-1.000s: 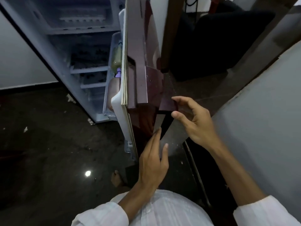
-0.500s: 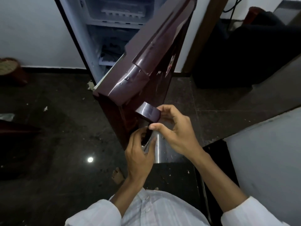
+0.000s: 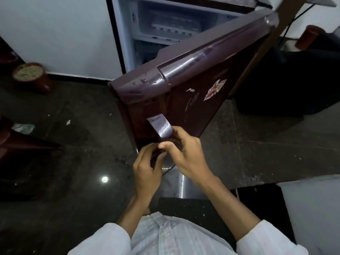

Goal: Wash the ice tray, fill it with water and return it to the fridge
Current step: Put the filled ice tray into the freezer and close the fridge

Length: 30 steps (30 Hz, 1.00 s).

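Observation:
The maroon fridge door (image 3: 207,92) stands part-way open in front of me, its handle (image 3: 161,127) jutting toward me. My right hand (image 3: 185,155) grips the handle from the right, thumb across its lower end. My left hand (image 3: 147,168) curls round the handle's lower part from the left. Behind the door the white freezer compartment (image 3: 165,17) is open, and a white ice tray (image 3: 174,24) lies on its shelf.
A dark glossy floor (image 3: 73,144) with small litter spreads left. A round brown pot (image 3: 32,76) stands by the white wall at left. A dark sofa (image 3: 294,74) sits at right, a white wall (image 3: 312,208) at lower right.
The door has swung further toward closed, covering the lower shelves. Both hands, open and apart a second ago, have closed on the handle. The view has tilted up.

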Tool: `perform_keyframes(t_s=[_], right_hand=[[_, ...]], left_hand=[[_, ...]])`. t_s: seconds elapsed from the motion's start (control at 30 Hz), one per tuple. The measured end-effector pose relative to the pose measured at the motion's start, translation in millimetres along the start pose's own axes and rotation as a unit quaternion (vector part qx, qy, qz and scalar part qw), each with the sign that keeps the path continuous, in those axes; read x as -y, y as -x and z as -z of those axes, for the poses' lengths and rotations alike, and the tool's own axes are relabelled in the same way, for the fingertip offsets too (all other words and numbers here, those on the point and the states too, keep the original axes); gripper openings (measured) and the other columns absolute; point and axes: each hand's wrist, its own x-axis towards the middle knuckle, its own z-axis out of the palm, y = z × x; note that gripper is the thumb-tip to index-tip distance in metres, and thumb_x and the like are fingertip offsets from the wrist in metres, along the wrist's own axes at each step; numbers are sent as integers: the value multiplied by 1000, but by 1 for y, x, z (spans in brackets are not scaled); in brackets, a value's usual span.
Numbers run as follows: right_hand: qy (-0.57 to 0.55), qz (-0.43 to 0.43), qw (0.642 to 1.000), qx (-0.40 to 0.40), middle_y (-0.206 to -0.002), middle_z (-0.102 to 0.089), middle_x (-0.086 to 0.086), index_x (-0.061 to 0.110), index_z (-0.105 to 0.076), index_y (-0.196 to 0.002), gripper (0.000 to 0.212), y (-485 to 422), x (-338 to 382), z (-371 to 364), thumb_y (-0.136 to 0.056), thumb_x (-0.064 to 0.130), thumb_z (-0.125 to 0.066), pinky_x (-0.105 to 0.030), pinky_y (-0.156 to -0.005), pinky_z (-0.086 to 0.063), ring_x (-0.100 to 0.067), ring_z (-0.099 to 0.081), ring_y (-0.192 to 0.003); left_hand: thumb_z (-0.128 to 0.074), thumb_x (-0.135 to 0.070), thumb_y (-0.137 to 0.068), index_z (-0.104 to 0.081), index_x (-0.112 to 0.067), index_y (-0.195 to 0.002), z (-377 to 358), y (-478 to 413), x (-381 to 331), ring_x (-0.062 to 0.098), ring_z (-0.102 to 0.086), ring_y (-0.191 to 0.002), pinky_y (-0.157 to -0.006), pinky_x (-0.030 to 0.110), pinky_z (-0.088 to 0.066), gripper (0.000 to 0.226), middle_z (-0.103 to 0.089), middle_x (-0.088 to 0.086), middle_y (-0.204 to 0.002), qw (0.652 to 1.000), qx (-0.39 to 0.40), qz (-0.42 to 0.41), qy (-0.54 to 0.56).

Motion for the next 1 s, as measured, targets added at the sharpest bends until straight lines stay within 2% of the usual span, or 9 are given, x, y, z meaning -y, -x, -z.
perform_keyframes(t_s=[0.17,0.3,0.4,0.5,0.57,0.73,0.87,1.0], right_hand=[[6,13,1000,-5,-101,-72,3,11,-65,-115,37,-43,4,-31,-87,34,-68,-38,-83,-57,-11,-70,-95],[8,14,1000,2,-98,-73,5,9,-67,-112,24,-81,6,-53,-89,11,-68,-22,-84,-54,-6,-69,-95],[6,17,1000,2,-97,-72,8,8,-67,-113,25,-110,10,-69,-88,6,-68,-16,-84,-52,-3,-68,-94],[12,28,1000,-6,-99,-73,7,9,-67,-115,26,-141,10,-83,-89,7,-67,-21,-85,-54,-4,-68,-96],[16,36,999,-6,-101,-73,6,10,-67,-116,26,-162,9,-90,-89,8,-67,-23,-86,-55,-3,-68,-97],[32,62,998,-8,-104,-72,1,12,-66,-119,28,-220,0,-104,-90,14,-66,-26,-87,-56,-4,-68,-98],[28,73,997,3,-104,-72,1,13,-66,-119,29,-263,-7,-107,-90,14,-66,-27,-86,-56,-4,-68,-97],[33,85,996,13,-103,-73,2,16,-66,-119,29,-301,-12,-108,-90,17,-66,-31,-87,-56,-4,-68,-96]], left_hand=[[-59,-30,-92,-68,-4,-116,25,-49,24,17,-69,-100,-87,26,-56,36,-71,6,-113,1000,10,-16,-10],[-61,-27,-91,-68,-6,-118,42,-92,45,15,-69,-100,-86,29,-57,35,-71,4,-113,1000,26,-13,-10],[-66,-18,-91,-69,-5,-117,51,-124,60,16,-70,-98,-84,31,-58,30,-72,5,-111,1000,25,-14,-12],[-68,-9,-90,-69,-4,-118,57,-156,73,15,-70,-97,-84,23,-56,28,-72,7,-110,999,22,-18,-17],[-66,-11,-91,-69,-3,-118,59,-176,80,13,-69,-96,-83,15,-53,28,-73,8,-108,999,16,-19,-23],[-62,-17,-93,-68,-2,-120,56,-226,97,10,-70,-90,-78,16,-53,32,-75,7,-103,1000,-2,-13,-28],[-63,-4,-94,-68,0,-119,49,-263,101,-1,-63,-85,-75,3,-43,26,-74,7,-97,998,-21,-9,-65],[-62,0,-93,-68,3,-118,45,-297,107,-4,-60,-86,-74,0,-41,26,-71,2,-97,996,-29,-12,-85]])
